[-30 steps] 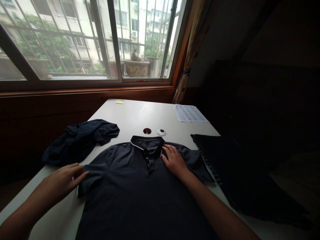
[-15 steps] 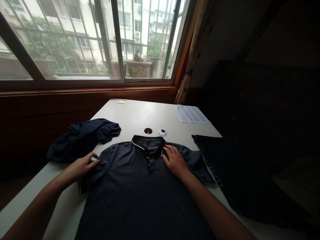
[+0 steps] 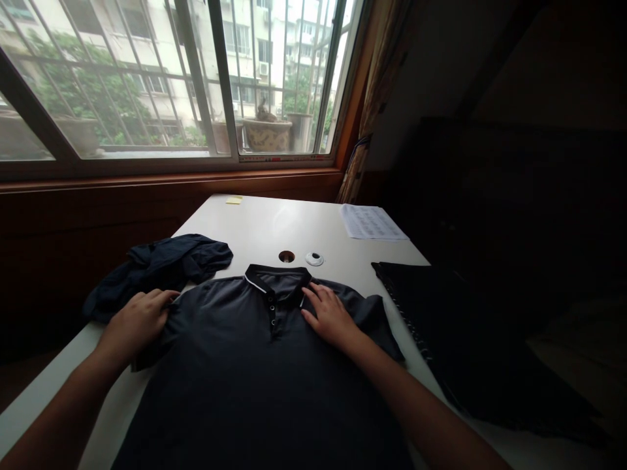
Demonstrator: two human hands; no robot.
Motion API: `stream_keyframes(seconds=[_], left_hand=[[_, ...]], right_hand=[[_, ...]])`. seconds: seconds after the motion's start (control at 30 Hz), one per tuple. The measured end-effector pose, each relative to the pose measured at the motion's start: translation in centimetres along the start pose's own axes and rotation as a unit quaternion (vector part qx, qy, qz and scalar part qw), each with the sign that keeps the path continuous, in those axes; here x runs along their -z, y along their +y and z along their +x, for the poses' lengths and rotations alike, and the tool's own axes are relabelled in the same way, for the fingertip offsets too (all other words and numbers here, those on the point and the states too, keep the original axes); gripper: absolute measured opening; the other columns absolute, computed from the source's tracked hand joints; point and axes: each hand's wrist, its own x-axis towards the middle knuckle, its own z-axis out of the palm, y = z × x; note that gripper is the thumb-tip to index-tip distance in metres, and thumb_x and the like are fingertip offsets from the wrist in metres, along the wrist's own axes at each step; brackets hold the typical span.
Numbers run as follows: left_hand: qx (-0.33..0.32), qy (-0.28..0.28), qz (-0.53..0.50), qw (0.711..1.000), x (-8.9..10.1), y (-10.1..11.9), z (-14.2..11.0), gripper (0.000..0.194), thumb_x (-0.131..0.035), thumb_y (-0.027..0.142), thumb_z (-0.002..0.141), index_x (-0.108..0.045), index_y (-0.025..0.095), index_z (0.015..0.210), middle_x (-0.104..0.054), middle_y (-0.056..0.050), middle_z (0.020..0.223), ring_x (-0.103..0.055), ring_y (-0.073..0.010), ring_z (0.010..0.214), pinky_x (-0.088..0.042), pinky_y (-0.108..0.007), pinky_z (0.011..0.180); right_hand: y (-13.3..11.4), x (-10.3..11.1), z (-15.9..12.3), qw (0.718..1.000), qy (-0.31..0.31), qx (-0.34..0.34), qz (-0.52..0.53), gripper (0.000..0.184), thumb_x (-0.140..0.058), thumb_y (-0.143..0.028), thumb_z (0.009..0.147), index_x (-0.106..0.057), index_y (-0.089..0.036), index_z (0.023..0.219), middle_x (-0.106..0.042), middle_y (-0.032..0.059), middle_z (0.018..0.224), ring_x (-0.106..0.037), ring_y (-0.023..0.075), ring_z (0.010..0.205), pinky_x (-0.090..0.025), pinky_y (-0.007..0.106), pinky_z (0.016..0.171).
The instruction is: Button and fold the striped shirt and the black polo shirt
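A dark polo shirt lies spread front side up before me, its black collar with a white edge pointing away and a short row of buttons below it. My left hand is at the sleeve on the left, fingers curled and closed on the cloth, thumb hidden. On the shirt just right of the collar rests my right hand, palm down, with fingers stretched out and slightly apart. The right sleeve lies flat on the table beyond that hand.
The white table bears a crumpled dark blue garment on the left and dark cloth on the right. Farther back are printed papers, a yellow note, a cable hole and its white cover. A barred window stands behind.
My left hand has moved left and its fingers have closed at the sleeve. The shirt has shifted slightly left, and its left sleeve lies farther out. My right hand stays by the collar.
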Motion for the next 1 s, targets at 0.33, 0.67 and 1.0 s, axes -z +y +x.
stream_keyframes(seconds=[0.33,0.67,1.0], left_hand=[[-0.199,-0.015,-0.082,0.976,-3.1,8.6,5.7,0.035,-0.043,0.037,0.099,-0.067,0.031,0.124,-0.065,-0.007,0.12,-0.064,-0.0243,0.1,-0.052,-0.034,0.083],[-0.246,-0.139,-0.1,0.954,-6.0,10.0,15.1,0.033,-0.069,0.025,0.077,-0.072,0.029,0.11,-0.06,-0.008,0.113,-0.06,-0.026,0.099,-0.05,-0.037,0.089],[-0.285,-0.194,-0.123,0.931,-5.3,11.1,18.1,0.017,-0.068,0.024,0.072,-0.066,0.022,0.088,-0.064,-0.004,0.091,-0.059,-0.0212,0.077,-0.046,-0.029,0.064]], right_hand=[[1.5,0.3,4.9,0.997,0.056,0.017,0.041,0.037,-0.054,-0.023,0.097,-0.061,-0.026,0.133,-0.053,0.0087,0.143,-0.052,0.0264,0.125,-0.046,0.042,0.106],[4.5,1.4,10.4,0.991,-0.108,0.046,0.058,0.021,-0.074,-0.021,0.085,-0.073,-0.023,0.105,-0.064,0.0058,0.112,-0.06,0.0213,0.106,-0.046,0.035,0.095],[3.3,2.6,13.5,0.988,-0.131,0.059,0.056,0.02,-0.084,-0.027,0.074,-0.074,-0.024,0.092,-0.065,0.0038,0.101,-0.062,0.0202,0.09,-0.046,0.027,0.076]])
